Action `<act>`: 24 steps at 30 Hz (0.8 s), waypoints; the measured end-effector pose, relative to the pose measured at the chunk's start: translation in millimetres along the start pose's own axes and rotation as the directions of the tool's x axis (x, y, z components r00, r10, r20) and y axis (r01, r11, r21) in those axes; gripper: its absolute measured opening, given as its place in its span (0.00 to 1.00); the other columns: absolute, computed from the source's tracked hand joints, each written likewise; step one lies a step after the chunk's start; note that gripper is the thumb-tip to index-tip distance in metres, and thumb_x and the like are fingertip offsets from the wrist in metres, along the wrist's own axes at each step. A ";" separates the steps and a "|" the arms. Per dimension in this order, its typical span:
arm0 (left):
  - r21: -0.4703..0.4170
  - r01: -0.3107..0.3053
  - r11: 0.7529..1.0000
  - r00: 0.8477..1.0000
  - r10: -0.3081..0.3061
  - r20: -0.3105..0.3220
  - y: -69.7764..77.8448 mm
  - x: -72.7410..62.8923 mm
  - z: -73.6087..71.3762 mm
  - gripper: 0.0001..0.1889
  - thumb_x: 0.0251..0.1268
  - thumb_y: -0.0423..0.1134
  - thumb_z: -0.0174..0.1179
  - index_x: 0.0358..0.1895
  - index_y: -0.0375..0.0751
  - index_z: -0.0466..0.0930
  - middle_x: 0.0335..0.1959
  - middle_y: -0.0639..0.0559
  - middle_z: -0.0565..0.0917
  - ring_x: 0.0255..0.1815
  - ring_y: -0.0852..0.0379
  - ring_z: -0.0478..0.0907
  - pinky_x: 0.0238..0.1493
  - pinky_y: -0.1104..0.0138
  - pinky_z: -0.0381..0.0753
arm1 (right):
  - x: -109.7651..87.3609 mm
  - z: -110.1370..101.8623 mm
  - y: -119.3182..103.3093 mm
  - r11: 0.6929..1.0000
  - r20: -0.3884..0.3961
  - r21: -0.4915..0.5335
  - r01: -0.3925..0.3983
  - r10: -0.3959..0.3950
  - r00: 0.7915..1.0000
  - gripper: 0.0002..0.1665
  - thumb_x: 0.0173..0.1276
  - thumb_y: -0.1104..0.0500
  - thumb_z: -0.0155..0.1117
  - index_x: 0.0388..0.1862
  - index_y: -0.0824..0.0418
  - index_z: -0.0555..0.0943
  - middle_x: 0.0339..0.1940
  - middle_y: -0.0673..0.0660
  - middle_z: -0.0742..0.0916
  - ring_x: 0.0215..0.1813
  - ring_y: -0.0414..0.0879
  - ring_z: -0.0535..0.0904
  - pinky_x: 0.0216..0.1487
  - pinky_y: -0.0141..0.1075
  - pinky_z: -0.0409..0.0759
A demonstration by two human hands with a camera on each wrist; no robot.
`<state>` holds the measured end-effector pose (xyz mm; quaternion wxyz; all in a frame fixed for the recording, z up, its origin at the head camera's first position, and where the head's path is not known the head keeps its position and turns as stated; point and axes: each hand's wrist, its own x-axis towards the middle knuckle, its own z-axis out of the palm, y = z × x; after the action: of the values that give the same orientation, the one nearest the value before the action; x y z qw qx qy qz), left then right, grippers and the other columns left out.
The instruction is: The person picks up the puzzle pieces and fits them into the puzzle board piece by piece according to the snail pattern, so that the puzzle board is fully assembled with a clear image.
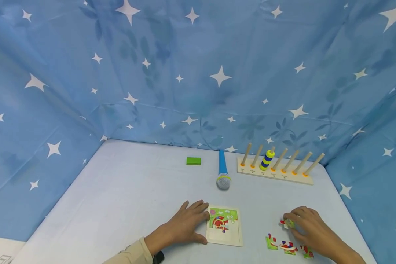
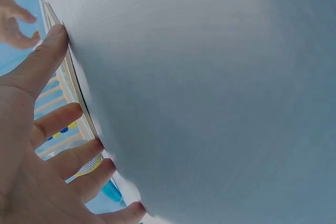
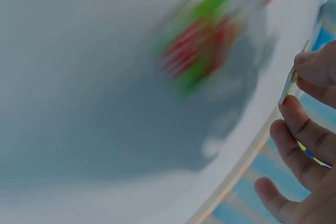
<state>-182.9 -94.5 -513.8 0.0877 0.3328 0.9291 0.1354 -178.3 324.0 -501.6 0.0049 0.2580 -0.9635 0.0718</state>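
A wooden puzzle board [image 1: 225, 240] lies on the table, its picture partly filled with green and red pieces. My left hand [image 1: 189, 223] rests at the board's left edge, thumb and fingers spread along it in the left wrist view. Over the table to the right, my right hand [image 1: 311, 233] pinches a thin puzzle piece [image 1: 287, 223] between thumb and fingertips; edge-on in the right wrist view, the piece [image 3: 287, 83] appears raised. Near that hand lie three loose pieces: a green-and-red one [image 1: 271, 242], a red-and-white one [image 1: 288, 248] and one partly hidden piece [image 1: 307, 252].
Behind the board a blue toy microphone [image 1: 223, 172] lies with its head toward me. A green block [image 1: 193, 161] sits to its left. At the back right stands a wooden peg rack [image 1: 277, 176] with yellow and blue rings on one peg. Star-patterned cloth [image 1: 184, 95] encloses the table.
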 end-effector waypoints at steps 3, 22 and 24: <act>0.002 0.005 1.000 1.000 -0.005 0.005 -0.1 -0.5 0.6 0.35 0.48 0.64 0.76 0.61 0.55 0.79 0.77 0.51 0.68 0.79 0.49 0.60 0.71 0.37 0.63 | 15.1 -2.5 -23.9 0.997 -0.027 0.025 0.069 -0.068 0.997 0.18 0.57 0.57 0.79 0.47 0.49 0.86 0.44 0.44 0.83 0.49 0.49 0.78 0.54 0.59 0.76; 0.031 0.003 1.000 1.000 -0.003 0.004 -0.9 1.1 2.6 0.36 0.49 0.65 0.74 0.62 0.56 0.79 0.77 0.52 0.68 0.79 0.49 0.60 0.71 0.38 0.63 | 79.1 30.6 -116.4 0.923 -0.117 -0.085 0.375 -0.383 0.916 0.16 0.58 0.57 0.77 0.45 0.50 0.85 0.39 0.46 0.82 0.49 0.47 0.77 0.58 0.54 0.76; 0.035 0.008 0.999 1.000 -0.008 0.003 -0.9 0.9 2.1 0.36 0.49 0.65 0.74 0.62 0.56 0.79 0.77 0.52 0.68 0.79 0.50 0.60 0.72 0.38 0.62 | 79.4 31.3 -118.4 0.922 -0.120 -0.098 0.375 -0.385 0.915 0.16 0.58 0.57 0.77 0.45 0.50 0.84 0.39 0.47 0.82 0.49 0.47 0.77 0.58 0.54 0.76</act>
<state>-183.6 -94.2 -516.2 0.0840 0.3310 0.9324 0.1185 -187.3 178.7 -512.8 0.0942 0.4345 -0.8942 0.0518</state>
